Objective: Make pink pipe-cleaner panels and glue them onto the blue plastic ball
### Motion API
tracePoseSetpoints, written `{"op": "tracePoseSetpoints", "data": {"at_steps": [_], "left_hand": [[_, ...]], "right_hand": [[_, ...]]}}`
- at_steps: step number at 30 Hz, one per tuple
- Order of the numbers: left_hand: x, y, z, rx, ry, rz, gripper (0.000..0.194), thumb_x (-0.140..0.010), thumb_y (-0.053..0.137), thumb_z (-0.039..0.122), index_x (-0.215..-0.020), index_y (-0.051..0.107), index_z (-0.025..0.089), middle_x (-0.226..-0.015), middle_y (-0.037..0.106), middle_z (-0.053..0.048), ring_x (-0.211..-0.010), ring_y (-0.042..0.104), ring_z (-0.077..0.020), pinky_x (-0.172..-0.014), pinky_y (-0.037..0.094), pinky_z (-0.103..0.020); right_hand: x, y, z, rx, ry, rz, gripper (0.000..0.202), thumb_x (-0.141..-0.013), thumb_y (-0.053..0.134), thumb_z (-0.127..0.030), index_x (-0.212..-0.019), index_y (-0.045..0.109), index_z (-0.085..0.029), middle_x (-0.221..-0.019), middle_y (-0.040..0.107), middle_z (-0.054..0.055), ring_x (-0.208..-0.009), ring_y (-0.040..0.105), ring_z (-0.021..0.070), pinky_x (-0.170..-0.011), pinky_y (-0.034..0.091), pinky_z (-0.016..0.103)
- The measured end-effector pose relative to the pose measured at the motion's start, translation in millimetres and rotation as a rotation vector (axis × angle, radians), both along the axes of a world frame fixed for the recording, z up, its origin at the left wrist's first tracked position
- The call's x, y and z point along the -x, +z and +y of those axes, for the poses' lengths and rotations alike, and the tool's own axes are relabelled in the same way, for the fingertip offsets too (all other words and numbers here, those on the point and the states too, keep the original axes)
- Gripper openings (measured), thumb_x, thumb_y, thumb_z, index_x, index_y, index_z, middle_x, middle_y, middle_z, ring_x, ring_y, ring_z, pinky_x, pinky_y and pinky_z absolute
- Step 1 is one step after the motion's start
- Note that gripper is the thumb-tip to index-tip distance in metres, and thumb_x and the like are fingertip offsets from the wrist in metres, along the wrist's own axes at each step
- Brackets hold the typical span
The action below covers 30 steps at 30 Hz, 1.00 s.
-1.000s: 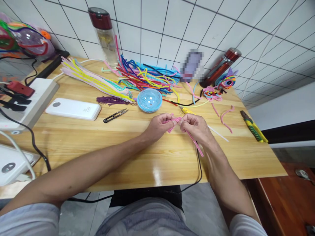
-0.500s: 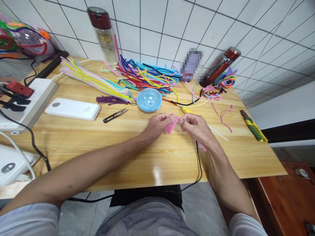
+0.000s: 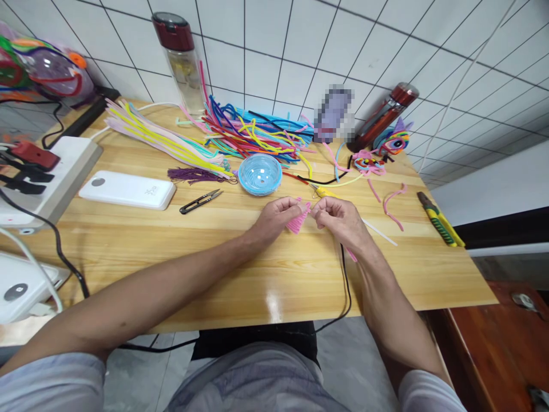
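My left hand (image 3: 277, 218) pinches a small pink triangle of folded pipe cleaner (image 3: 297, 222) between thumb and fingers, above the table's middle. Close by on the right, my right hand (image 3: 337, 216) is closed on the pink strand that comes off the triangle; its loose end (image 3: 352, 255) hangs out below the wrist. Just beyond the hands sits a shallow blue bowl-like piece (image 3: 259, 174). A yellow-handled tool (image 3: 325, 191), partly hidden by my right hand, lies behind it with a black cord running down the table.
Bundles of coloured pipe cleaners (image 3: 257, 134) lie along the tiled wall. Thread snips (image 3: 200, 202) and a white power bank (image 3: 127, 190) are on the left, pliers (image 3: 441, 220) on the right. A clear bottle (image 3: 185, 74) and red flask (image 3: 383, 117) stand at the back.
Almost nothing differs. The pink strand's loose end below my right wrist has shifted slightly up and left; both hands keep their places.
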State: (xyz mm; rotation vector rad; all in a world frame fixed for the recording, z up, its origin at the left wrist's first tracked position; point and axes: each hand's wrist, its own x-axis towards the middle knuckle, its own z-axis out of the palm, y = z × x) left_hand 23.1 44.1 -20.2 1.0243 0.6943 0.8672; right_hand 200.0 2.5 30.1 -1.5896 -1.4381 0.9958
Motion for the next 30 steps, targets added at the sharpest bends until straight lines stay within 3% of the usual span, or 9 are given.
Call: {"op": "tracePoseSetpoints", "data": {"at_steps": [10,19,30], "left_hand": [[0,-7.5,2,-0.010,-0.035,-0.021,0.046,-0.073,0.085,0.060,-0.079,0.067,0.018,-0.076,0.063,0.000,-0.068,0.052,-0.0119,-0.065,0.042,-0.027],[-1,-1.4,2,-0.049,-0.048,-0.015,0.047,-0.073,0.083,0.061,-0.078,0.064,0.018,-0.075,0.061,0.001,-0.068,0.049,-0.0110,-0.067,0.041,-0.026],[-3,-6.8,2,-0.038,-0.133,-0.046,0.052,-0.077,0.082,0.066,-0.082,0.061,0.019,-0.072,0.061,0.001,-0.065,0.051,-0.0115,-0.062,0.041,-0.026]], "right_hand": [[-11,-4.8,1,-0.002,0.097,-0.063,0.022,-0.082,0.068,-0.042,-0.077,0.064,-0.021,-0.065,0.058,-0.003,-0.062,0.047,0.0137,-0.062,0.035,0.030],[-12,-2.2,0,-0.027,0.117,-0.060,0.020,-0.084,0.068,-0.041,-0.079,0.064,-0.022,-0.068,0.055,-0.003,-0.065,0.047,0.0143,-0.065,0.035,0.031],[-16,-1.3,2,-0.051,0.174,-0.019,0.022,-0.087,0.071,-0.043,-0.083,0.065,-0.022,-0.073,0.056,-0.003,-0.070,0.050,0.0153,-0.069,0.037,0.032]]}}
